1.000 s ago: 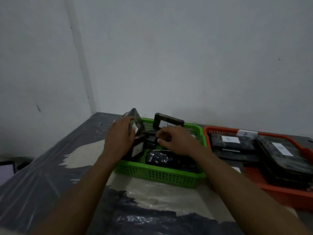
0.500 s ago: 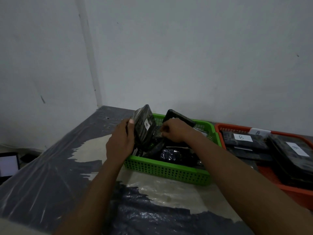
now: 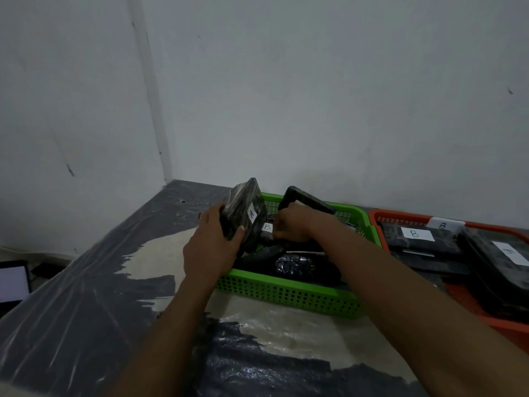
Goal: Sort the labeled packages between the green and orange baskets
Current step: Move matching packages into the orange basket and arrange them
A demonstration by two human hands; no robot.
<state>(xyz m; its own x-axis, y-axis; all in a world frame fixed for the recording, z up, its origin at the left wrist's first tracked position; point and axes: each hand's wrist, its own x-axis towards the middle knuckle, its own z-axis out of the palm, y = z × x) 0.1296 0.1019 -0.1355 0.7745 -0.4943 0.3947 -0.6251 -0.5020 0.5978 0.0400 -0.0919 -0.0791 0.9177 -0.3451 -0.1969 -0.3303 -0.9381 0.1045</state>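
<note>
My left hand (image 3: 209,245) grips a black wrapped package labelled A (image 3: 243,216), tilted on edge at the left end of the green basket (image 3: 286,293). My right hand (image 3: 292,224) reaches into that basket and pinches a black package labelled B (image 3: 266,228) just behind the A package. Another black package (image 3: 309,200) leans upright against the basket's back wall, and several more lie on its floor. To the right, the orange basket (image 3: 400,217) holds black packages with B labels (image 3: 415,233).
The table (image 3: 86,310) is covered in wrinkled dark plastic with pale patches. Two white walls meet in a corner behind the baskets. A lit screen (image 3: 13,282) sits low past the table's left edge.
My left hand has lifted the A package more upright at the basket's left end. My right hand has moved in onto the B-labelled package behind it. The view has shifted left.
</note>
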